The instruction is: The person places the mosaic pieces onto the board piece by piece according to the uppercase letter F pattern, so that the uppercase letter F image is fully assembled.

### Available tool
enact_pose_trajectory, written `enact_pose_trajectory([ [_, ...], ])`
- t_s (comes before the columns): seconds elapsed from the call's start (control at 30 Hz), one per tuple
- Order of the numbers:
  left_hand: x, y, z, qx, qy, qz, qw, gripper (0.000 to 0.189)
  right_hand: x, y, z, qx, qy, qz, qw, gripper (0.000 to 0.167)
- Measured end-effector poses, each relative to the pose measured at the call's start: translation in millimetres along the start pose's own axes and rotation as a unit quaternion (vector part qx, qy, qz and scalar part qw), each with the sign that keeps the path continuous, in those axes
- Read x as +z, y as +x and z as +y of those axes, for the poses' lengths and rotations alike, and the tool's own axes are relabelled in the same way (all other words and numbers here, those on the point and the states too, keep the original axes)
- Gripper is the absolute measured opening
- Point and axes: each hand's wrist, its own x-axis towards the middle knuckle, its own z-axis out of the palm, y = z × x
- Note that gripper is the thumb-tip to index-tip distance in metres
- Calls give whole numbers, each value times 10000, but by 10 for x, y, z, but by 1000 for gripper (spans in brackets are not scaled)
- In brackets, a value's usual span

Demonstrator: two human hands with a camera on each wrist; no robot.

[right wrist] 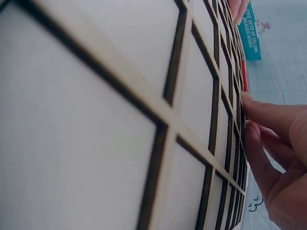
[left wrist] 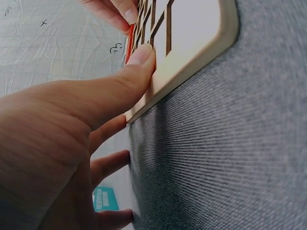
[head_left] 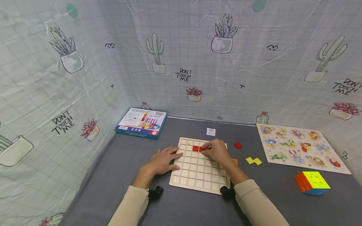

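A pale wooden grid board lies on the grey table. My right hand is over its upper part, and thumb and fingertips pinch a red square tile, partly covered by the fingers. Just left of it, another red tile lies in a grid cell. My left hand rests spread at the board's left edge. In the left wrist view its thumb presses on the board's rim, while other fingertips touch the table beside it.
To the board's right lie a loose red tile, two yellow tiles and an orange piece half hidden by the right arm. Farther right are an insect picture board and a puzzle cube. A boxed set and a small card lie behind.
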Motion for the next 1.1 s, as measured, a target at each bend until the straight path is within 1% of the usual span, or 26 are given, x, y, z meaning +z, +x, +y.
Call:
enact_pose_trajectory([
  [0.3,38,26,-11,4,69,19,10000,63,-2,-2,4,33,18,-42,10000,16],
  [0.43,55,48,-15,23,118,21,9999,64,-22,0,-1,-81,20,-75,9999,16],
  [0.67,83,44,-20,-1,74,-25,10000,65,-85,-30,75,-340,70,-332,9988,22],
  [0.77,83,43,-26,63,53,9,10000,65,-179,-58,97,-486,208,-301,9982,26],
  [0.93,58,50,-41,126,56,67,9999,66,-424,-84,173,-691,48,76,9976,27],
  [1.1,37,44,-33,70,84,-4,9999,67,-659,-117,392,-562,-245,371,9974,27],
])
